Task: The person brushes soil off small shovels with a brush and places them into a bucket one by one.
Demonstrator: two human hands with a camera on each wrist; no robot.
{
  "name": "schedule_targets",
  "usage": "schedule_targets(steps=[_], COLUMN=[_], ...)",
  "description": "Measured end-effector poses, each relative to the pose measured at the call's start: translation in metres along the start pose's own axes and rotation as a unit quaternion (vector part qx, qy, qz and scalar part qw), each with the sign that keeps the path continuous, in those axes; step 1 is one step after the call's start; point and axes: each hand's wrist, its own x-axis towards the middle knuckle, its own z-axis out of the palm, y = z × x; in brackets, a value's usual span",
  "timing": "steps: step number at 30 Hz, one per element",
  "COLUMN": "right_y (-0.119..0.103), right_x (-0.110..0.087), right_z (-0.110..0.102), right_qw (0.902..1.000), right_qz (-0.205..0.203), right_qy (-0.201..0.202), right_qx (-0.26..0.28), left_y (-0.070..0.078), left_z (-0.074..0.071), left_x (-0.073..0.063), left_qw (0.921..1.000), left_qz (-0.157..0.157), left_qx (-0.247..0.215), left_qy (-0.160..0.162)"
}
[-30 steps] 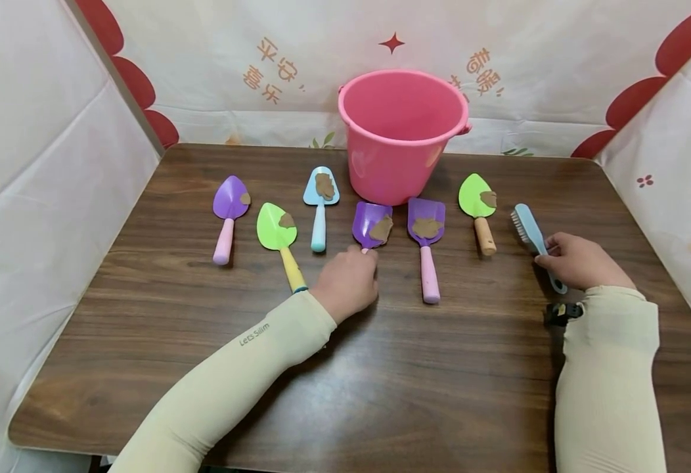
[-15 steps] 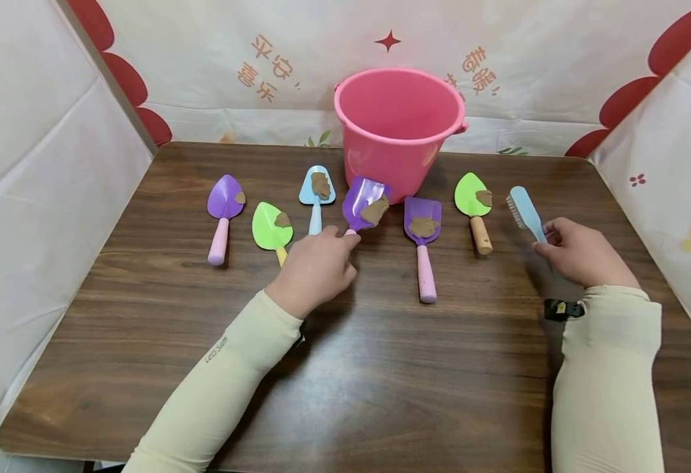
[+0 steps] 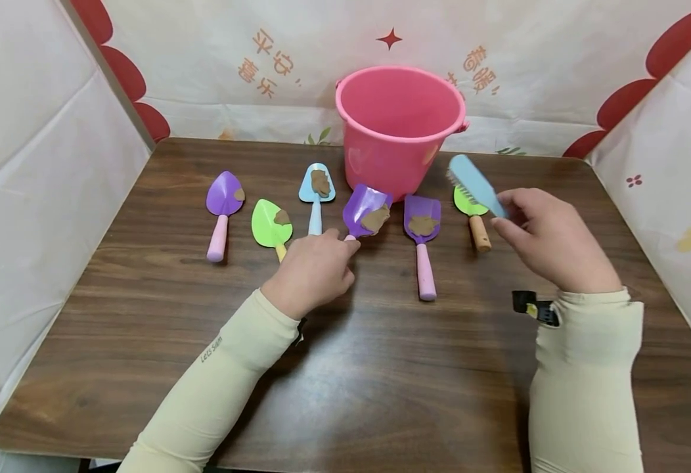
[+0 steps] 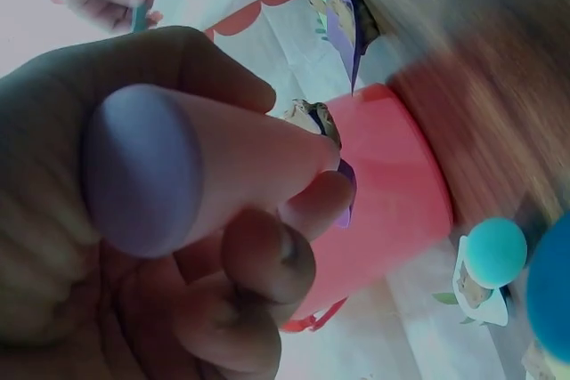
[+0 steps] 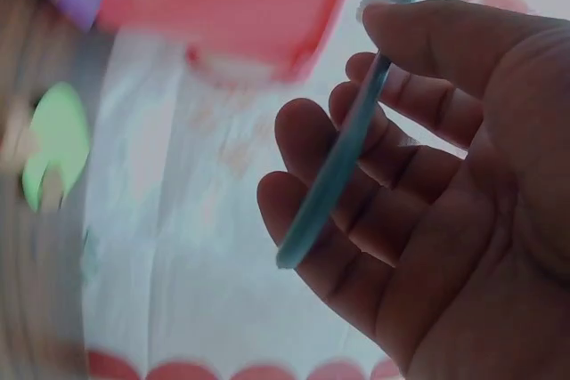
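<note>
My left hand (image 3: 314,270) grips the pink handle (image 4: 240,153) of a small purple toy shovel (image 3: 356,205), held in front of the bucket. A brown, clay-like patch (image 3: 375,220) sticks to the shovel's blade. My right hand (image 3: 549,240) pinches a light blue brush (image 3: 480,187) between thumb and fingers, its pale bristles facing left and down. In the head view the brush overlaps the green trowel with the wooden handle (image 3: 479,233). The right wrist view shows the brush handle (image 5: 334,175) lying across my fingers.
A pink bucket (image 3: 387,161) stands at the back. Another purple shovel (image 3: 422,217) with a brown patch lies right of my left hand. To its left lie a light blue trowel (image 3: 309,190), a green trowel (image 3: 263,226) and a purple trowel (image 3: 221,194), each with a brown patch.
My left hand has lifted the purple shovel off the table and shifted left. My right hand has raised the brush and brought it left, over the green trowel.
</note>
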Motion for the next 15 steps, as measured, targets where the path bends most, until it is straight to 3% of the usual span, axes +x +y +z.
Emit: schedule_targets(steps=[6,11,15], right_y=[-0.036,-0.048,-0.056], right_x=[0.009,0.016,0.02], right_z=[0.015,0.031,0.043], right_qw=[0.9986,0.9942,0.9904], right_qz=[-0.048,-0.105,-0.136], right_qy=[-0.011,-0.024,-0.021], right_qx=[0.018,0.007,0.01], left_y=[0.004,0.005,0.004], left_z=[0.003,0.004,0.003], left_x=[0.0,-0.002,-0.002], left_qw=[0.9999,0.9998,0.9999], left_qz=[0.012,0.009,0.007], left_qx=[-0.005,-0.013,-0.007], left_qy=[-0.003,-0.016,-0.005])
